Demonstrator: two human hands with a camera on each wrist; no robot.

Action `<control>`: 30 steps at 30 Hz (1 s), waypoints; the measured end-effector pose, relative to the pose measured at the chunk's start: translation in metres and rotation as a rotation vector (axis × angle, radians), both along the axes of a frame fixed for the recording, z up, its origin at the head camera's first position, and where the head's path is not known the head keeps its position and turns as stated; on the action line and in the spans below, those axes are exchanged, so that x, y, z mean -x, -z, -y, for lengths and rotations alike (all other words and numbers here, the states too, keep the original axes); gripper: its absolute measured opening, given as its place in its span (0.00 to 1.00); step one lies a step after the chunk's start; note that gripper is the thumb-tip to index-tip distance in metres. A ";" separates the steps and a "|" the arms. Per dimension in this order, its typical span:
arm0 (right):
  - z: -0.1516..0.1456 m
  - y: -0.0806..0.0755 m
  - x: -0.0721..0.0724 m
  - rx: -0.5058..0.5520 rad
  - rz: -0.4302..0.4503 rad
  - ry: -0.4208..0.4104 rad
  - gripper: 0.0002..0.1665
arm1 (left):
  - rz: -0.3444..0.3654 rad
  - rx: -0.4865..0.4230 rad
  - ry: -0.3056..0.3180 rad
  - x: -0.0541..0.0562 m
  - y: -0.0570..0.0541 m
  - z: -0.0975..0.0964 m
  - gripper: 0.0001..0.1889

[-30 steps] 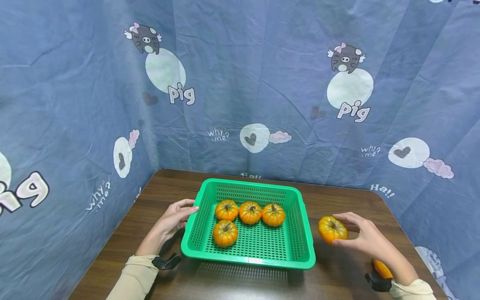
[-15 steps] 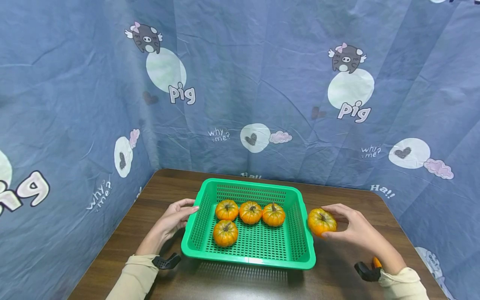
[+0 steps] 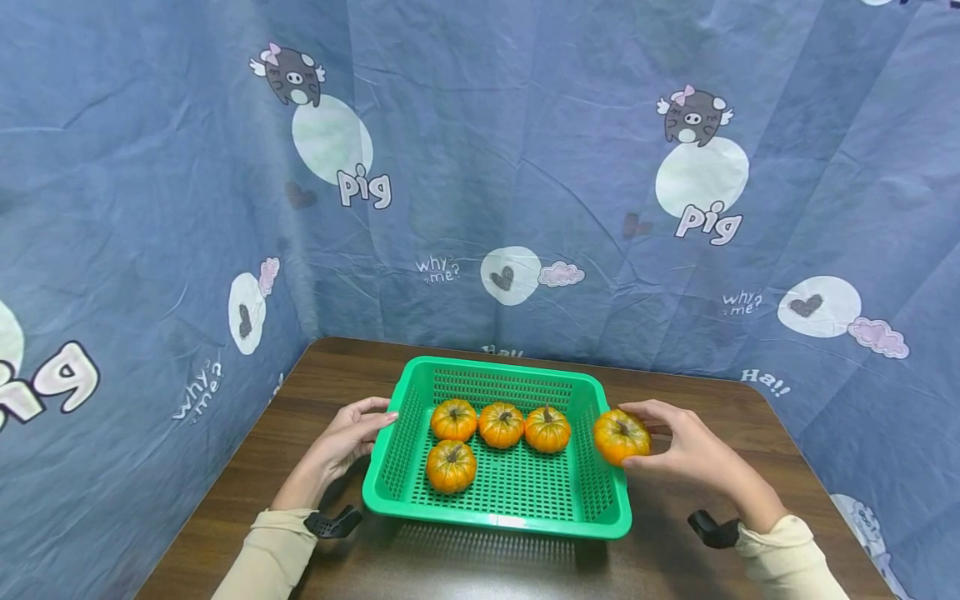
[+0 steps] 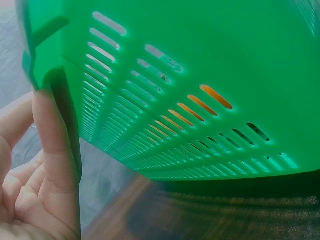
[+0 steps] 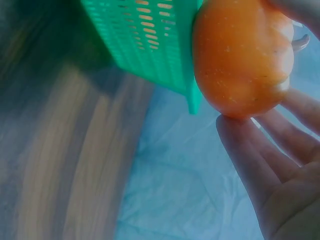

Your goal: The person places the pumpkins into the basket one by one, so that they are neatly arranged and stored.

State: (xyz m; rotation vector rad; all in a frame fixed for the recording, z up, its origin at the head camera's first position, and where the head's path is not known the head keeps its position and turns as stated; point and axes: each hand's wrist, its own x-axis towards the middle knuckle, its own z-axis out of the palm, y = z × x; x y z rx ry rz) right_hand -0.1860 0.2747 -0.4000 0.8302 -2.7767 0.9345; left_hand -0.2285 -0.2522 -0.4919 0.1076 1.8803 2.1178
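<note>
A green slotted plastic basket (image 3: 495, 520) sits on the table in the head view. My left hand (image 3: 347, 435) grips its left rim, thumb on top. The left wrist view shows that hand's fingers (image 4: 52, 145) against the slotted side wall (image 4: 225, 45). Over the right rim, my right hand (image 3: 693, 450) holds a small orange pumpkin (image 3: 622, 438) between thumb and fingers, stem up. Up close in the right wrist view, this pumpkin (image 5: 240, 60) overlaps the basket rim (image 5: 192, 95). Inside the basket, three pumpkins (image 3: 501, 426) form a back row, with another pumpkin (image 3: 451, 467) in front at left.
The brown wood-grain table (image 3: 675, 400) extends around the basket. A blue printed cloth (image 3: 465, 192) hangs behind and beside it. Each wrist carries a black camera mount, the right mount (image 3: 712, 529) low over the table.
My right hand has carried the pumpkin leftward and slightly up, from beside the basket to over its right rim. Another pumpkin under the right forearm has become hidden. The left hand stays put.
</note>
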 end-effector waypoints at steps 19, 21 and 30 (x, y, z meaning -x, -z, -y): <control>0.034 -0.005 0.011 -0.058 0.048 -0.075 0.44 | -0.001 0.021 0.002 -0.001 -0.001 0.001 0.24; 0.038 -0.005 0.012 -0.084 0.050 -0.082 0.43 | 0.000 0.019 0.003 -0.001 -0.001 0.001 0.24; 0.058 -0.011 0.019 -0.170 0.035 -0.131 0.41 | 0.009 0.007 0.002 -0.001 -0.002 0.000 0.22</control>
